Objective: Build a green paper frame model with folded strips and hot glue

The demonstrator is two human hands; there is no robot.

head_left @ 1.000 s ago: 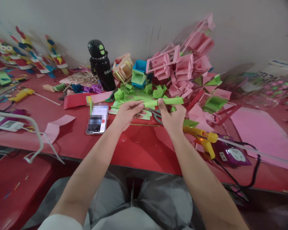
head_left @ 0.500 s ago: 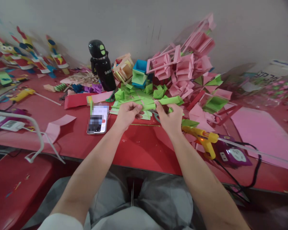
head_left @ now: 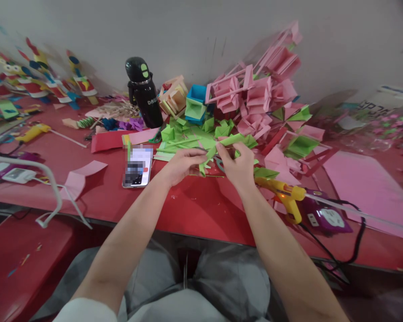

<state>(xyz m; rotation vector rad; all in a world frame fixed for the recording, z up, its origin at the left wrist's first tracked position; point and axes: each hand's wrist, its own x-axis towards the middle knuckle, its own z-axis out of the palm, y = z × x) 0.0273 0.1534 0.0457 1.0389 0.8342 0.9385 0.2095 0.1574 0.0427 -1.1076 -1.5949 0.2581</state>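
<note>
Between my hands, above the table, is a light green paper strip [head_left: 212,154], folded along its length. My right hand [head_left: 238,162] pinches it between thumb and fingers, and its far part reaches out past that hand to the right. The left end of the strip slants down and bends near the fingertips of my left hand [head_left: 185,164]. My left fingers are closed about that end, thumb below; the exact contact is partly hidden. Behind the hands lies a pile of green folded paper pieces [head_left: 177,139]. Scissors handles [head_left: 219,164] show partly between the hands.
A phone [head_left: 138,166] lies left of my hands. At right, a yellow glue gun [head_left: 287,197] with a lit light rests by a purple power strip [head_left: 325,215]. Behind stand a black bottle [head_left: 144,96], a blue-green paper box [head_left: 196,103] and pink paper constructions [head_left: 258,91].
The strip's left end has swung down from nearly level to a steep slant with a bend. My left hand has shifted slightly down, its fingers straighter. The right hand has hardly moved.
</note>
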